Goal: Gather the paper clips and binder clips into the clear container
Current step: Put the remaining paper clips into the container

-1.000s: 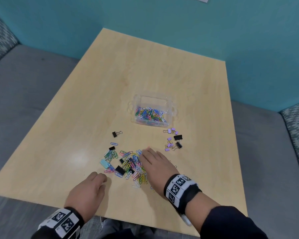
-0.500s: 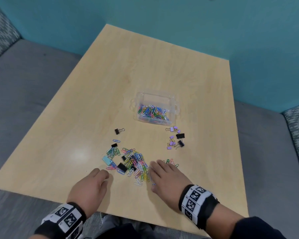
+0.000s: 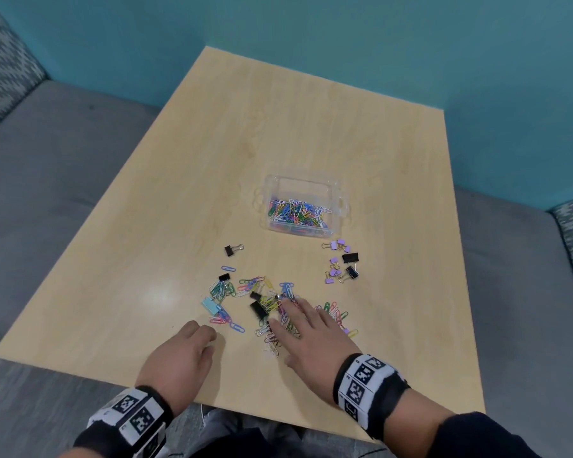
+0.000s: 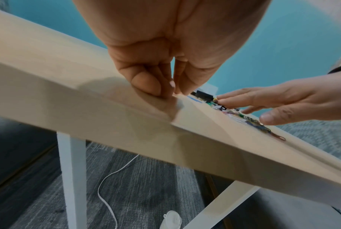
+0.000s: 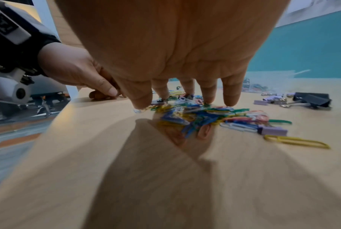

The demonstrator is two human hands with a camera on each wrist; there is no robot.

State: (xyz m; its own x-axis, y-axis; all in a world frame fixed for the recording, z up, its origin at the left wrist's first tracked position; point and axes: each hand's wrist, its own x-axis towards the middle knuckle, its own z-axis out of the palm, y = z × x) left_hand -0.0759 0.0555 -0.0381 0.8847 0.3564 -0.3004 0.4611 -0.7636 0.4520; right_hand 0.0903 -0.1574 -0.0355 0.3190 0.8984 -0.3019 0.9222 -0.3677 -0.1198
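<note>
The clear container (image 3: pixel 336 190) stands mid-table with several coloured paper clips inside. In front of it lies a loose pile of paper clips (image 3: pixel 227 289) (image 5: pixel 200 117) mixed with black binder clips (image 3: pixel 258 309) and a light blue one (image 3: pixel 209 305). My right hand (image 3: pixel 295 328) (image 5: pixel 185 99) lies flat on the pile's right part, fingers spread and straight, fingertips pressing clips. A few clips (image 3: pixel 336 314) lie just right of it. My left hand (image 3: pixel 192 342) (image 4: pixel 165 86) rests on the table near the front edge, left of the pile, loosely curled and holding nothing.
Purple and black binder clips (image 3: pixel 341 264) cluster right of the pile, below the container. A lone black binder clip (image 3: pixel 232 250) lies to the left. The wooden table (image 3: pixel 278 127) stands against a teal wall with grey seating (image 3: pixel 47 166) on both sides. A white cable (image 4: pixel 110 178) lies on the floor.
My right hand pulled back toward the near edge, then slid forward onto the pile again. Clips shifted with it, leaving a small cluster to its right. The left hand stayed put.
</note>
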